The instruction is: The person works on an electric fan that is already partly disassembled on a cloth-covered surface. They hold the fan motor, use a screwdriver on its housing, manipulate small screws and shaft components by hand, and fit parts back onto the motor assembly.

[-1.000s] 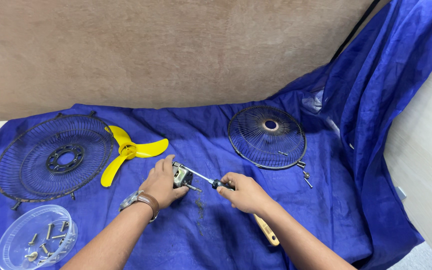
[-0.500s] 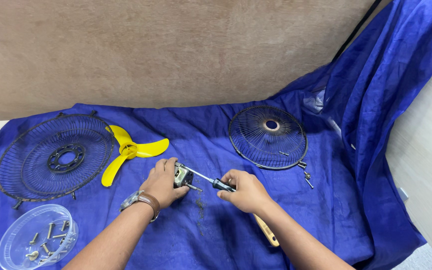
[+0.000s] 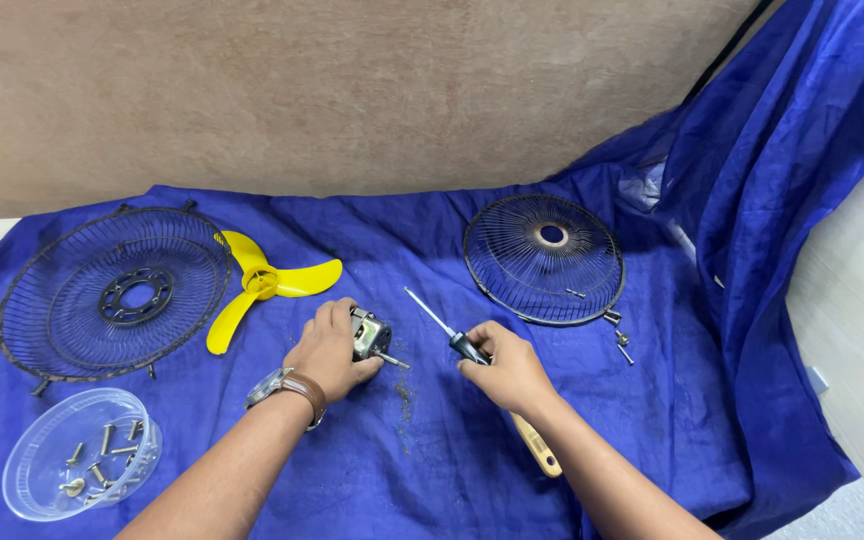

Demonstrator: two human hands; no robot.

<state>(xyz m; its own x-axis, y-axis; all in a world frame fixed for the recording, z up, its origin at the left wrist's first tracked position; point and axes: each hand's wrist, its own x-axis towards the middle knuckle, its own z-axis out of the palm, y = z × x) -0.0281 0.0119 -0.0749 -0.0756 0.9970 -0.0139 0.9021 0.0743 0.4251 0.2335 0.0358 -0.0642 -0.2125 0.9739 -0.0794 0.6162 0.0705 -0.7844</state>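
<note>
My left hand (image 3: 330, 349) grips a small metal fan motor (image 3: 371, 336) on the blue cloth (image 3: 432, 450), its shaft pointing right. My right hand (image 3: 505, 365) holds a screwdriver (image 3: 444, 328) by its dark handle. The thin shaft points up and to the left, and its tip is off the motor, a short way to the motor's right. A wristwatch with a brown strap sits on my left wrist.
A yellow three-blade fan propeller (image 3: 262, 284) lies left of the motor. A black rear fan grille (image 3: 112, 295) is at far left, a front grille (image 3: 544, 258) at right. A clear bowl (image 3: 80, 468) holds several screws. A wooden-handled tool (image 3: 537, 446) lies under my right forearm. Loose screws (image 3: 622, 342) lie by the front grille.
The screwdriver tip has come away from the motor and swung up and to the left. My left hand still holds the motor in the same place.
</note>
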